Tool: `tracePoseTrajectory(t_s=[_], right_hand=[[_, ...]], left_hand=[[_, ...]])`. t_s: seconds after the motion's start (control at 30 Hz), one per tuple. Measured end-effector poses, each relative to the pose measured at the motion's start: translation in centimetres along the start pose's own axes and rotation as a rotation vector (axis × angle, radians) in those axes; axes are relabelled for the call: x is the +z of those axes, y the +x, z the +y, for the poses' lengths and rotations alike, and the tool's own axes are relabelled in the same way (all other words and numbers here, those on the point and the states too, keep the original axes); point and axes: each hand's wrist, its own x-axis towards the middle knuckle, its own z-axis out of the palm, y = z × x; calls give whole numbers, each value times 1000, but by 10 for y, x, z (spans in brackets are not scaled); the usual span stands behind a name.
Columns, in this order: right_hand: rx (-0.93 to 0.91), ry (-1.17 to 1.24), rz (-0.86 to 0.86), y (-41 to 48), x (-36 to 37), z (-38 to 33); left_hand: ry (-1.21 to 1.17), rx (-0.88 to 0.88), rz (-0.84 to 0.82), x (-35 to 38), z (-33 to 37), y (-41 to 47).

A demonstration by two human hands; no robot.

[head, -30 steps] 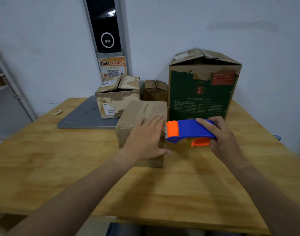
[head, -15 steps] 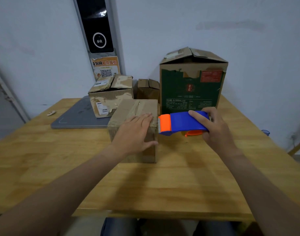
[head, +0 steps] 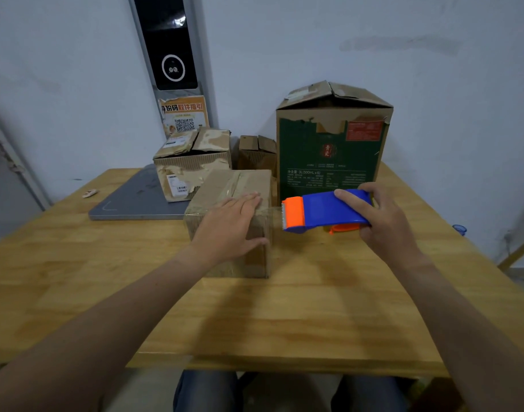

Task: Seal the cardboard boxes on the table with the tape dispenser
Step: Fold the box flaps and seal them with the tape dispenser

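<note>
Tape dispenser (head: 323, 211), blue with an orange toothed end, hangs just right of the small cardboard box (head: 240, 185), its orange end facing the box. The right hand (head: 382, 224) grips it with fingers curled over the top. The left hand (head: 231, 224) lies flat on the box's top near its right edge, fingers straight, holding nothing; a tall green box (head: 329, 156) stands behind and right of that box.
</note>
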Motion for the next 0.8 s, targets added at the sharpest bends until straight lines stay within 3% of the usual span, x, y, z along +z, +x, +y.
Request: tracePoseTrajectory(t_s=[0.27, 0.57, 0.73, 0.8], right_hand=[[162, -7, -113, -8, -11, 6], [275, 9, -418, 43, -13, -21], [121, -245, -599, 50, -8, -22], [285, -131, -703, 39, 0, -2]], left_hand=[[2, -21, 15, 1, 4, 2], [-17, 11, -27, -1, 0, 5], [-34, 4, -42, -1, -2, 6], [-29, 12, -48, 0, -3, 5]])
